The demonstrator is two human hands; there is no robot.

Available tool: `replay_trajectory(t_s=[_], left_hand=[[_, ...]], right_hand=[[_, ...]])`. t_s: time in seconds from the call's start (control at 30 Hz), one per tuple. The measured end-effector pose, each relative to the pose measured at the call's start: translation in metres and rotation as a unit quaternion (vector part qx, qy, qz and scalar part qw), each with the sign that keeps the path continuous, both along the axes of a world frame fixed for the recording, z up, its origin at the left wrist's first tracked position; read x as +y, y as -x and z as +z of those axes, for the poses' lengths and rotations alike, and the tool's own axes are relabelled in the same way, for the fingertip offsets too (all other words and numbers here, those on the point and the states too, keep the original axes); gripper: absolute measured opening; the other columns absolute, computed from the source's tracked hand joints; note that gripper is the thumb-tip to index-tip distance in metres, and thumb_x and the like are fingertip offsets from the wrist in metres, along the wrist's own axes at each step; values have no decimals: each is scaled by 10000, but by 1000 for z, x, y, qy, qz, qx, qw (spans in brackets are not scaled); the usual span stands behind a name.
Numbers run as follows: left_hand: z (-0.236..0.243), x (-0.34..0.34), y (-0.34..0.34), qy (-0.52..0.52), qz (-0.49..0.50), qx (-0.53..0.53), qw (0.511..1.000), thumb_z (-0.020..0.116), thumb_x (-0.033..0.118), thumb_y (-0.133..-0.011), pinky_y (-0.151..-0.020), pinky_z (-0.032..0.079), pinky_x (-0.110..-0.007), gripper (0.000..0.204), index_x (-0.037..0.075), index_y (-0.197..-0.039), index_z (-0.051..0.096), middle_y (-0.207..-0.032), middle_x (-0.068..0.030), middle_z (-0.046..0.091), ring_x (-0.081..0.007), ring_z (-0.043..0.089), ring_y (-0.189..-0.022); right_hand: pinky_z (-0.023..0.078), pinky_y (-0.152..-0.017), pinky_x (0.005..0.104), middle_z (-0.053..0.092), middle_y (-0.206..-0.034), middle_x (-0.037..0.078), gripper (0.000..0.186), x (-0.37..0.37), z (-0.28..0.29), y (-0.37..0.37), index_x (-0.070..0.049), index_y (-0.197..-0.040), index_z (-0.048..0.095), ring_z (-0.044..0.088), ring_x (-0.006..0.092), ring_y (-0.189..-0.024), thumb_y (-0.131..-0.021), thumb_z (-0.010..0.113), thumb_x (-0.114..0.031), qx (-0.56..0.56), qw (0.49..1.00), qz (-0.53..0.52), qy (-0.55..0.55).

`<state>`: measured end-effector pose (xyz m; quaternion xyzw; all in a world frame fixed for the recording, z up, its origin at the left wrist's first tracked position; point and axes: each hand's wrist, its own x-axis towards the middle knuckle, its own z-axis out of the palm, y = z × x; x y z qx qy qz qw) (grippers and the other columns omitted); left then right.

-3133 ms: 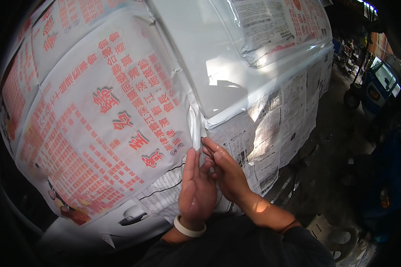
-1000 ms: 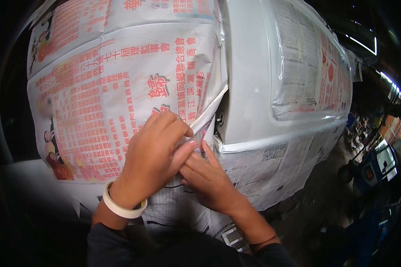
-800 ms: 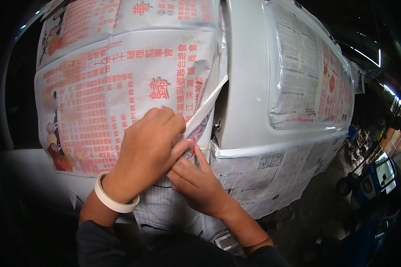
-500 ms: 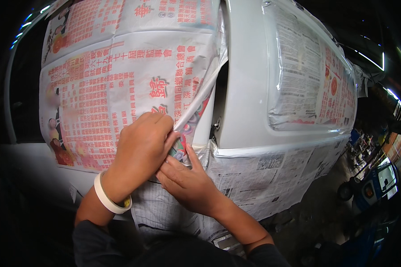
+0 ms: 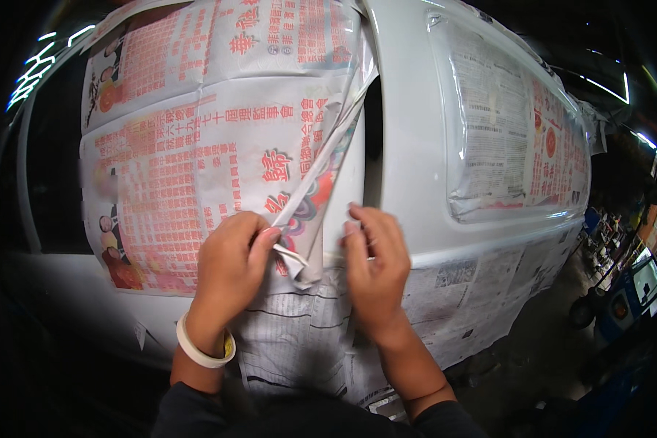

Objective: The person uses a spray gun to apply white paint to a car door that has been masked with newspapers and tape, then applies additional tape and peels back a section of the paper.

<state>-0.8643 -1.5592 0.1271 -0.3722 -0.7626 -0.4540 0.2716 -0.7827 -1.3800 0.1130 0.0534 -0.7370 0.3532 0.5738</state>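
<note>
My left hand (image 5: 231,252) pinches the folded edge of a newspaper sheet (image 5: 157,124) that covers the side of a white vehicle. Near its thumb the folded strip crumples into a loose lower corner, and a colourful printed part shows beside the fold. A white ring-shaped band (image 5: 198,343) circles my left wrist. My right hand (image 5: 378,263) hovers off the paper, just right of that corner and in front of the dark gap (image 5: 373,139) between body panels. Its fingers are bent, slightly blurred, with thumb and forefinger apart and nothing visible between them.
More newspaper covers the rear side window (image 5: 489,109) and the lower body (image 5: 474,292) on the right. Under my hands hangs another sheet (image 5: 292,336). A dark window (image 5: 62,160) lies at left. A blue vehicle (image 5: 624,306) stands on the floor at far right.
My right hand has let go of the paper edge and moved up to the right. My left hand stays on the fold, whose lower corner now shows crumpled.
</note>
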Motion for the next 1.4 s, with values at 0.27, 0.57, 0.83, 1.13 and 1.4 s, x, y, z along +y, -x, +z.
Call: replay_trajectory(t_s=[0.27,0.57,0.83,1.13,1.4], left_hand=[[6,-22,6,-30,-109,-102,988,658,150,-936,-616,421,-363,176,-3,-868,601,-734,-124,570,-239,527,-644],[-8,-16,19,51,13,74,996,691,152,-900,-675,486,-425,153,4,-912,656,-829,-159,647,-339,623,-743],[54,-49,-28,-40,59,190,979,734,13,-831,-659,492,-368,117,-3,-942,700,-853,-149,677,-277,646,-741],[188,105,69,22,88,441,893,750,249,-844,-772,515,-438,202,72,-893,668,-932,-88,646,-312,626,-939],[210,148,87,110,143,413,893,775,275,-807,-767,532,-494,267,24,-853,695,-907,-165,680,-367,665,-892]], right_hand=[[508,-758,251,652,-975,70,509,-23,45,39,92,-1374,527,563,79,-826,-930,679,-103,-65,961,195,185],[531,-738,386,616,-919,156,229,-62,47,79,18,-1119,669,648,338,-836,-893,655,-17,20,990,-2,-142],[547,-806,430,572,-1101,224,355,-66,40,61,76,-1212,518,633,371,-958,-863,536,13,-60,978,-62,-191],[509,-916,401,581,-1184,265,365,-84,22,59,101,-1163,571,603,354,-1007,-814,565,-6,-16,970,-78,-231],[527,-913,389,578,-1231,297,306,-75,25,54,90,-1094,578,617,353,-986,-794,579,25,-37,977,-33,-207]])
